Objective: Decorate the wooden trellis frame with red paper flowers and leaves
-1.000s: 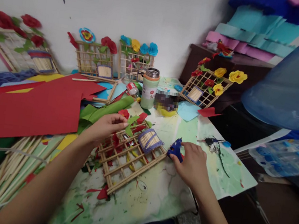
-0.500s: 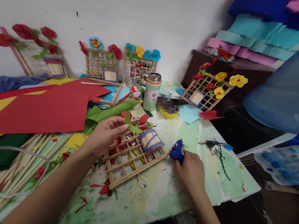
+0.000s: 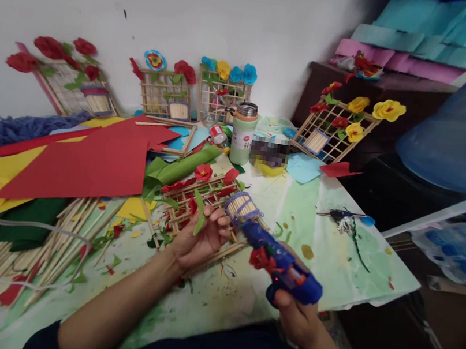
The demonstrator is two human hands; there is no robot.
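A green paper leaf [image 3: 199, 211] is pinched in my left hand [image 3: 201, 244], palm turned upward. My right hand [image 3: 297, 319] grips a blue hot glue gun [image 3: 298, 280] by its handle, the nozzle pointing left toward my left hand. A red paper flower or scrap [image 3: 262, 259] shows against the gun's side; I cannot tell whether it is attached. Beneath and behind both hands lies a wooden stick lattice [image 3: 228, 251] with red paper flowers [image 3: 203, 171] and a small stick panel [image 3: 242, 205] wound with purple yarn. My left hand hides part of the lattice.
Red paper sheets [image 3: 80, 169], loose sticks [image 3: 55, 247] and a white cord [image 3: 20, 280] cover the left side. A green bottle [image 3: 242, 138] stands behind the lattice. Finished flower lattices [image 3: 166, 94] lean at the back. A wire bundle [image 3: 346, 223] lies at right.
My right hand has lifted the glue gun and swung it so its nozzle points left. My left hand has moved right and nearer with the leaf, turning palm up. The view has shifted slightly.
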